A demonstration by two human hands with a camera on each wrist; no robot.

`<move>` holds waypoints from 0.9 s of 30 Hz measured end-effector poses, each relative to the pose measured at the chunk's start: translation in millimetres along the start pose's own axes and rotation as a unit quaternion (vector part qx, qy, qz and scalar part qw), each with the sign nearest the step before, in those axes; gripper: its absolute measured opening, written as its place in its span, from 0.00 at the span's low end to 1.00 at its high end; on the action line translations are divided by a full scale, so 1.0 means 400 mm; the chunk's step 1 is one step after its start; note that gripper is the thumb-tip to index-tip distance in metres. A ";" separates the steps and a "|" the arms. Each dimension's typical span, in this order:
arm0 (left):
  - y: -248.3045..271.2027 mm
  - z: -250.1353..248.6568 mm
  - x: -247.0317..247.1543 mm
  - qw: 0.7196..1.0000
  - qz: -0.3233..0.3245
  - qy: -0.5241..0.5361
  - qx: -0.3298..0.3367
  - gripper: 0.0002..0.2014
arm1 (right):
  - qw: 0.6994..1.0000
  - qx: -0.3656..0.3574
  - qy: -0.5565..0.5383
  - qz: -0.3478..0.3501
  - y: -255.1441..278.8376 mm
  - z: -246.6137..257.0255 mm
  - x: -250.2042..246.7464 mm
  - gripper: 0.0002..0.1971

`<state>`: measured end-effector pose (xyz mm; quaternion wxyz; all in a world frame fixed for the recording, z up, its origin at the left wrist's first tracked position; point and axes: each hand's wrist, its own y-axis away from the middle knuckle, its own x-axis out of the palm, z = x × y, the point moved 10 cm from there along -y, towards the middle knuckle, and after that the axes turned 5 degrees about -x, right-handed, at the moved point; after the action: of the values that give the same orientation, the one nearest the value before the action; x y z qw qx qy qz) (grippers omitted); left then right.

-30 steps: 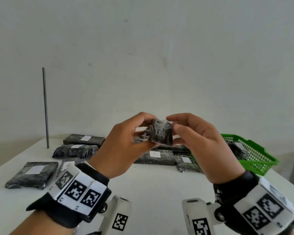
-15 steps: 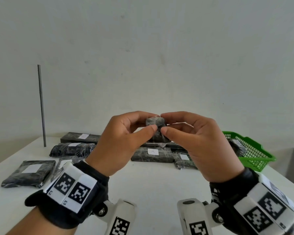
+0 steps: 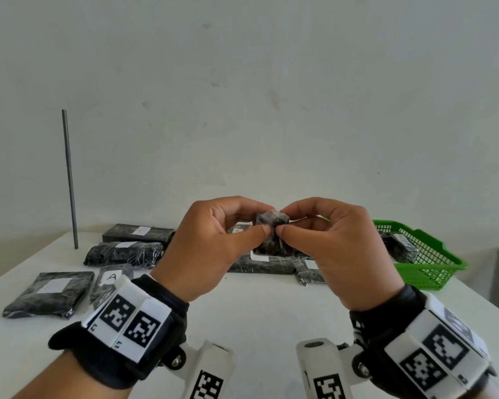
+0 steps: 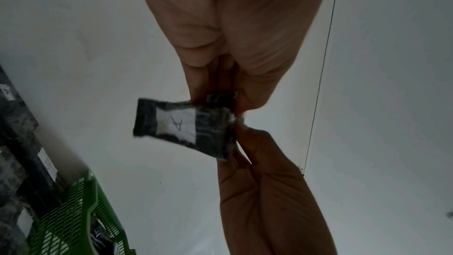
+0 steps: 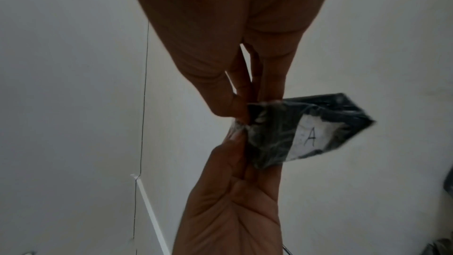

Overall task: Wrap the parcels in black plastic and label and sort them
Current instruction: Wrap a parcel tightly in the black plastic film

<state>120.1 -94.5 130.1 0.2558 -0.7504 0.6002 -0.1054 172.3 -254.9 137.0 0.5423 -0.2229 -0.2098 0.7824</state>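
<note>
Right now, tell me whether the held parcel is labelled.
Labelled: the parcel bears a white label marked "A".

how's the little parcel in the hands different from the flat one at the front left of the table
The held parcel is small and pinched up in the air by the left hand and right hand; the front-left parcel is larger and lies flat on the table. The held one's label reads A; the other's looks blank. Both are black-wrapped with white labels.
</note>
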 end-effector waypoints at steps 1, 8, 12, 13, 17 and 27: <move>-0.002 0.001 0.001 1.000 -0.001 -0.007 0.003 0.09 | 1.000 0.001 0.007 -0.001 0.000 -0.004 0.002 0.07; 0.000 0.012 0.032 0.994 0.083 0.067 -0.026 0.25 | 1.000 0.011 -0.016 -0.021 -0.009 -0.013 -0.030 0.05; -0.006 0.012 0.034 0.995 0.095 0.038 -0.009 0.31 | 0.996 0.039 -0.075 -0.018 -0.016 -0.029 -0.029 0.04; -0.008 0.007 0.029 0.995 0.091 0.034 -0.005 0.30 | 0.996 0.036 -0.080 -0.010 -0.016 -0.025 -0.027 0.06; -0.007 -0.018 0.010 0.996 0.068 0.046 0.019 0.23 | 0.994 0.008 -0.075 0.081 0.001 0.006 0.000 0.21; -0.004 -0.029 0.009 0.997 0.065 0.035 0.029 0.19 | 0.995 -0.028 -0.014 0.097 0.002 0.025 -0.001 0.17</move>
<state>117.1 -100.6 140.3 0.2625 -0.6978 0.6532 -0.1322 166.0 -256.5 144.6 0.4545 -0.2461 -0.2168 0.8282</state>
